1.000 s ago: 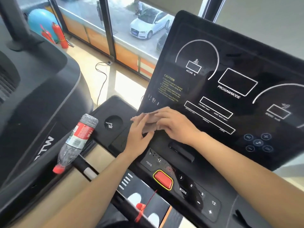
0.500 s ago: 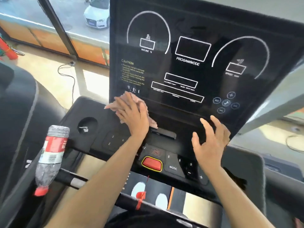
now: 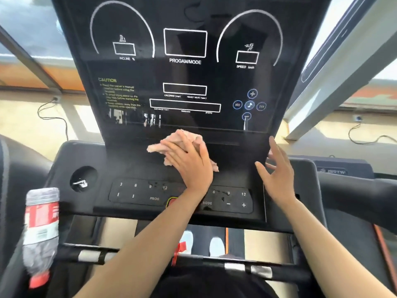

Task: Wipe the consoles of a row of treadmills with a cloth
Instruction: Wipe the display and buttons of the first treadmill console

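A black treadmill console point(image 3: 187, 74) with white display outlines fills the upper middle of the head view. A crumpled pinkish cloth point(image 3: 182, 137) lies on the shelf at the foot of the display panel. My left hand point(image 3: 189, 162) presses flat on the cloth, fingers pointing up and left. My right hand point(image 3: 277, 171) hovers with fingers spread at the console's right edge, holding nothing. Below the hands runs the button strip point(image 3: 137, 192), with the red stop button point(image 3: 173, 202) mostly hidden by my left forearm.
An upside-down plastic bottle point(image 3: 40, 231) with a red label sits at the left. A round cup holder point(image 3: 82, 179) is left of the buttons. The handlebar point(image 3: 236, 265) crosses below. A neighbouring treadmill point(image 3: 335, 171) stands to the right. Cables point(image 3: 51, 112) trail on the floor.
The view swung to face the console squarely. My left hand slid the cloth rightward to the middle of the shelf. My right hand left the cloth and moved to the right edge.
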{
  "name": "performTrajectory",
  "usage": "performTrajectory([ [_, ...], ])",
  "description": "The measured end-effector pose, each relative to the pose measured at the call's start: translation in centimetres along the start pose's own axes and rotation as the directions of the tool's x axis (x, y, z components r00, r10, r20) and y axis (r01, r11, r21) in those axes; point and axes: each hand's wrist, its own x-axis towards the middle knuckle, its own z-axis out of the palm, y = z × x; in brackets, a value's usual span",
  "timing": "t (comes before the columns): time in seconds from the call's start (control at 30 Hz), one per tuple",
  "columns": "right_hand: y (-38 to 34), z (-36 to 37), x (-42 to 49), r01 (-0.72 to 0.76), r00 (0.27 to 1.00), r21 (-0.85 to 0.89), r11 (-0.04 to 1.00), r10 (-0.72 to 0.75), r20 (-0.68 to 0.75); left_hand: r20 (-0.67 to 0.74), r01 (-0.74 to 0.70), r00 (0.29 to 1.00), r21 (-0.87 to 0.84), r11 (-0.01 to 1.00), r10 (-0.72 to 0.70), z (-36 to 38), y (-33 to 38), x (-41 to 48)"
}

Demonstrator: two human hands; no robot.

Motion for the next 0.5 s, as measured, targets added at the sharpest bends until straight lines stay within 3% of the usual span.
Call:
performTrajectory([
  [0.17, 0.8, -1.6, -0.6, -0.061, 0.997, -0.028, 0.998, 0.063, 0.054, 0.140, -0.178, 0.976, 0.090, 0.980, 0.165, 2.4, 2.3, -4.2],
  [0.3, 1.8, -2.7, -2.4, -0.096, 0.994, -0.052, 0.994, 0.099, 0.053, 0.331, -0.301, 0.905, 0.054, 0.952, 0.267, 3.5, 4.5, -6.9],
  [0.4, 2.7, -3.7, -3.7, -0.107, 0.994, -0.059, 0.993, 0.108, 0.022, 0.427, -0.446, 0.827, 0.102, 0.889, 0.366, 4.0, 5.3, -8.3],
  [0.5, 3.7, -4.5, -4.8, -0.107, 0.994, -0.040, 0.993, 0.107, -0.004, 0.523, -0.638, 0.685, 0.093, 0.765, 0.507, 4.3, 5.0, -9.2],
])
